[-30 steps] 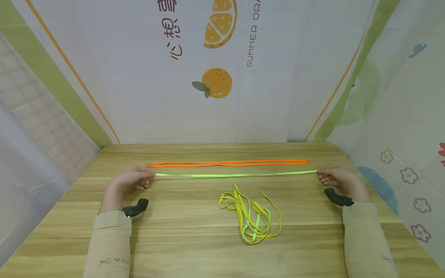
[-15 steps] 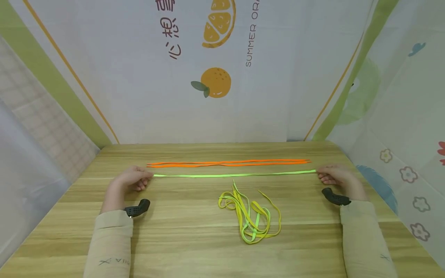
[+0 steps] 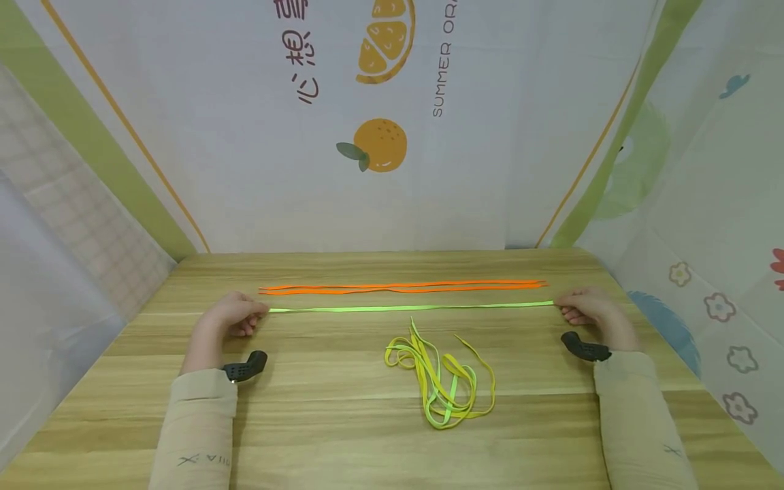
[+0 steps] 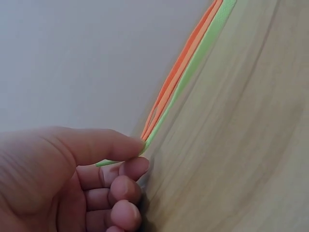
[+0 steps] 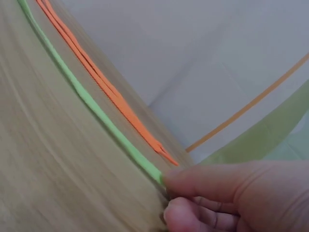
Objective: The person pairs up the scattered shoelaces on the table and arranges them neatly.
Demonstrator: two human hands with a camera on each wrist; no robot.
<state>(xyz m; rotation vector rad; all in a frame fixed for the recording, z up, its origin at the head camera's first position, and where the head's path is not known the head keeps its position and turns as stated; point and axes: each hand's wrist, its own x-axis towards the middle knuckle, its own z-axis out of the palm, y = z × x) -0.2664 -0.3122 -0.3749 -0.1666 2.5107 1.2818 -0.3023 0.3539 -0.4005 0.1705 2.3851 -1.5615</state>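
Observation:
A light green shoelace (image 3: 392, 309) is stretched nearly straight from side to side across the table in the head view. My left hand (image 3: 235, 315) pinches its left end between thumb and index finger, and a short green tip pokes out behind the thumb in the left wrist view. The other end is pinched by my right hand (image 3: 595, 314), thumb uppermost in the right wrist view. Just beyond it, two orange shoelaces (image 5: 108, 92) lie side by side, roughly parallel to the green one. Whether the green lace touches the table along its length, I cannot tell.
Nearer to me, right of centre, a loose tangle of yellow shoelace (image 3: 424, 378) and green shoelace (image 3: 453, 391) lies on the wooden table (image 3: 318, 435). A printed white cloth (image 3: 453, 190) hangs behind the table's far edge, with more cloth along both sides.
My right hand has shifted slightly left, and my left hand has barely moved. The green shoelace stays pinched at both ends. The orange laces and the tangle lie as before.

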